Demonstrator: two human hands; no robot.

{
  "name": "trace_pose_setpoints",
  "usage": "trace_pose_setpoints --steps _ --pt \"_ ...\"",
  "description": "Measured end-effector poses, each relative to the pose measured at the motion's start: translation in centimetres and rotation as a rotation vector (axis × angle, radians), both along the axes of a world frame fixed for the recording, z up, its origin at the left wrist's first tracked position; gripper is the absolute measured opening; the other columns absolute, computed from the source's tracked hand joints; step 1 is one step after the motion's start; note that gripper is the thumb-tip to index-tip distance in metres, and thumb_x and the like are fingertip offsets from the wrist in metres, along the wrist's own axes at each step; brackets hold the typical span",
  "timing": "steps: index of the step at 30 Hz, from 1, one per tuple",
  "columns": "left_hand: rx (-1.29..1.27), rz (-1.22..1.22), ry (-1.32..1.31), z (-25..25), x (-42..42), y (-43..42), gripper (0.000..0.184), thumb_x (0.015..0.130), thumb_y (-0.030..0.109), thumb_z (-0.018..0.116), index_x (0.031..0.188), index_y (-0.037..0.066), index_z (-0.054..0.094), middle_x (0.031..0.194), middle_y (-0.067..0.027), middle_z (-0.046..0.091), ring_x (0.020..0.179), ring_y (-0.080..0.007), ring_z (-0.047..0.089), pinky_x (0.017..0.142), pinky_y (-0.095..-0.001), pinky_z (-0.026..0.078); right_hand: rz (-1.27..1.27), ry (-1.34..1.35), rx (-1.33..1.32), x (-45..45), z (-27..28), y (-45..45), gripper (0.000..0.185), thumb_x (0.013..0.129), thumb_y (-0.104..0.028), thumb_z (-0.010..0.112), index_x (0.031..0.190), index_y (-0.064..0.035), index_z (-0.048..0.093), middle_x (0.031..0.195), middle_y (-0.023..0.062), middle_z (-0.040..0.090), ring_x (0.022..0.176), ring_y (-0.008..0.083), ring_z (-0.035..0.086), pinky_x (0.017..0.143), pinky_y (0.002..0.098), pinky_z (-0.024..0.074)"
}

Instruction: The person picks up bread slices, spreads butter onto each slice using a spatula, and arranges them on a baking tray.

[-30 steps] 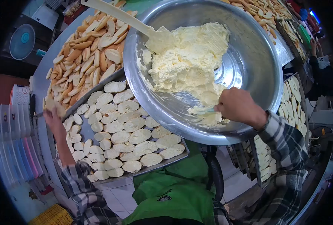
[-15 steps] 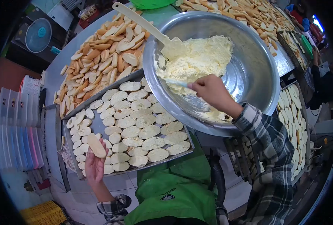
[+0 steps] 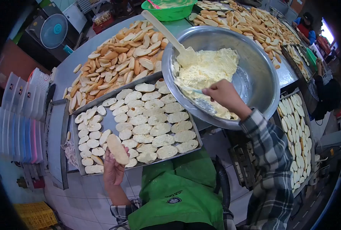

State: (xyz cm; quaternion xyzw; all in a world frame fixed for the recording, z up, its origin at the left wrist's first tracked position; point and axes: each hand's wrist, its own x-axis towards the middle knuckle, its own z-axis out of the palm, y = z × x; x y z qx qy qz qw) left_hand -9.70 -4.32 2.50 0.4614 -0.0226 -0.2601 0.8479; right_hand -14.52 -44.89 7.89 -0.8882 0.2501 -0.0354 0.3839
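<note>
Currently, our left hand clamps a slice, our right hand a spreader, fingers closed on each; excess squeeze could crack the slice, overloading could drip cream.

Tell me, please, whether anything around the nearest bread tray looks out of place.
Yes: some crumpled pale material lies just left of the bread tray, looking stray beside the arranged slices; I cannot tell what it is.

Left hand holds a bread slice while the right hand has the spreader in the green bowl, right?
Wrong bowl: the head view shows the right hand has the spreader in the silver bowl. The left hand does hold a bread slice.
</note>
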Motion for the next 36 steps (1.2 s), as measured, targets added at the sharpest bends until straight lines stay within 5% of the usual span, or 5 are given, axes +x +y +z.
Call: trace_pose_setpoints --steps 6,13,22,26,36 --pt "-0.047 0.042 0.035 0.6 -1.4 0.5 0.058 0.086 0.013 0.051 0.134 0.006 0.02 0.122 -0.0193 0.043 0.114 -0.0318 0.046 0.091 -0.0386 0.045 -0.158 -0.289 0.379 1.3 0.3 2.1 0.028 0.084 -0.026 0.058 0.087 0.0017 0.062 0.064 -0.0011 0.052 0.044 0.0038 0.036 0.039 0.0207 0.0279" --pt "-0.167 -0.088 0.032 0.6 -0.2 -2.2 0.055 0.087 0.011 0.046 0.135 0.007 0.019 0.127 -0.0187 0.04 0.118 -0.0344 0.041 0.096 -0.0399 0.039 -0.012 -0.459 0.768 -4.2 -0.8 12.6 0.019 0.084 -0.01 0.056 0.1 0.0014 0.056 0.071 0.0021 0.054 0.051 0.0049 0.046 0.045 0.0176 0.0375" --pt "-0.351 -0.144 0.126 1.1 -0.5 -3.3 0.052 0.086 0.011 0.052 0.131 0.011 0.027 0.119 -0.0075 0.048 0.102 -0.017 0.055 0.078 -0.028 0.053 0.264 -0.615 0.465 -5.0 -5.2 17.9 0.02 0.077 0.003 0.059 0.096 -0.0008 0.064 0.088 0.006 0.057 0.075 0.01 0.052 0.064 0.0201 0.0422" --pt "-0.401 -0.077 0.176 0.8 -0.5 -2.9 0.053 0.086 0.012 0.053 0.132 0.012 0.026 0.121 -0.0088 0.047 0.104 -0.018 0.054 0.08 -0.0286 0.052 0.259 -0.569 0.232 -5.5 -6.3 17.1 0.028 0.074 0.009 0.057 0.098 -0.0031 0.065 0.089 0.0055 0.056 0.079 0.0111 0.054 0.069 0.02 0.0424" --pt "-0.211 0.094 -0.122 1.0 -0.2 -3.4 0.066 0.077 0.004 0.062 0.132 0.012 0.026 0.125 -0.0158 0.044 0.113 -0.0244 0.047 0.092 -0.0365 0.043 0.324 -0.489 0.323 -5.8 -6.3 15.7 0.033 0.071 0.009 0.058 0.099 -0.0093 0.066 0.085 0.0066 0.057 0.076 0.0145 0.057 0.066 0.0221 0.0436"
